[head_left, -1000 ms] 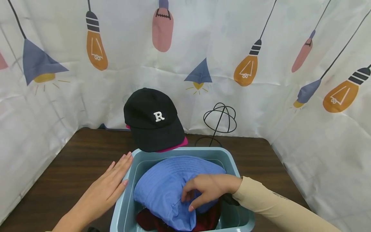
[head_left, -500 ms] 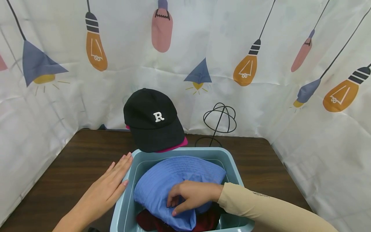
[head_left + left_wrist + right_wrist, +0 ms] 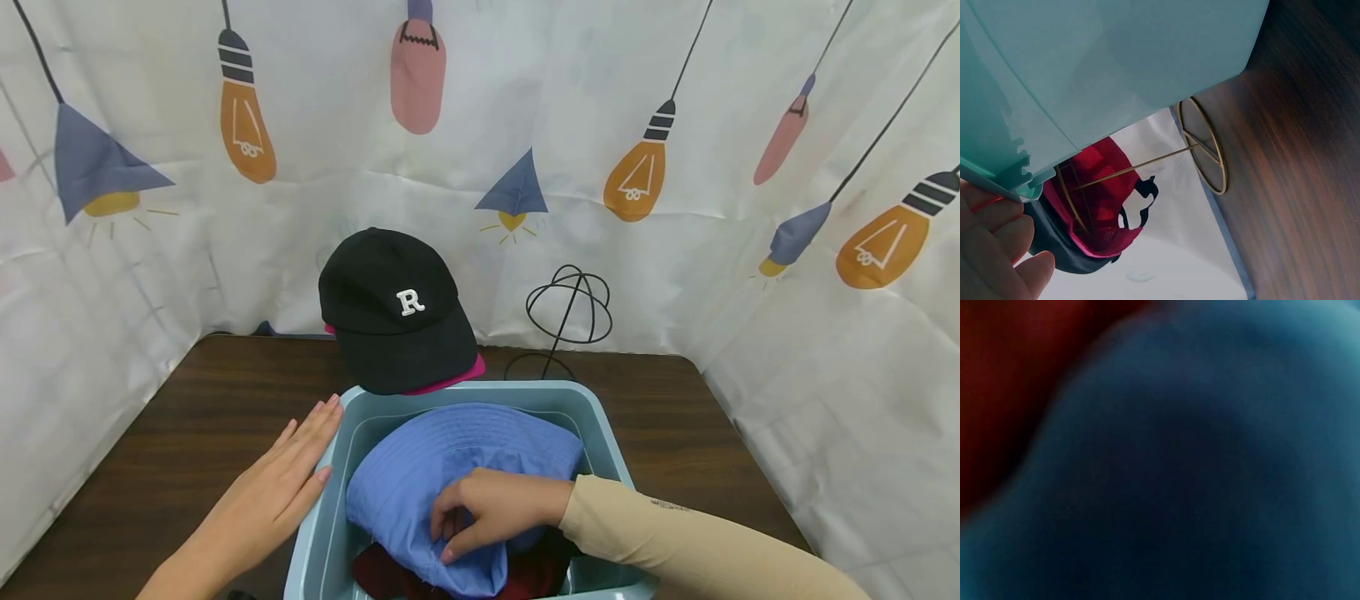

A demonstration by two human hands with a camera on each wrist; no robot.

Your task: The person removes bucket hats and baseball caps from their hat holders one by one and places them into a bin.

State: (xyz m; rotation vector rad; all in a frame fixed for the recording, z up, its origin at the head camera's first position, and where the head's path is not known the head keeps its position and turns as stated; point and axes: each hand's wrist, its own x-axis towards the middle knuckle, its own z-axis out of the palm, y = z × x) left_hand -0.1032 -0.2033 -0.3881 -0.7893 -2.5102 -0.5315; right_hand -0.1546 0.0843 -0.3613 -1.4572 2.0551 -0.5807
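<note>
A blue bucket hat (image 3: 405,467) lies crumpled in a light blue plastic bin (image 3: 611,437), over a dark red cloth item (image 3: 378,571). Above the hat's folded middle is my right hand (image 3: 498,504), palm down, its fingers loosely bent and the thumb apart from them. Whether the fingertips touch the cloth is hard to tell. Dark, blurred blue cloth (image 3: 1179,487) fills the right wrist view. My left hand (image 3: 273,492) rests against the bin's left side with fairly straight fingers; in the left wrist view its fingertips (image 3: 1013,234) lie near the rim.
Behind the bin, a black cap (image 3: 393,308) with a white R sits on a stand, a pink cap edge under it. A bare black wire hat stand (image 3: 573,304) is to its right. The brown table (image 3: 217,400) meets a printed white curtain (image 3: 315,108).
My right hand has moved left and slightly down over the blue bucket hat, mostly in the first half second. The hat and my left hand have stayed put.
</note>
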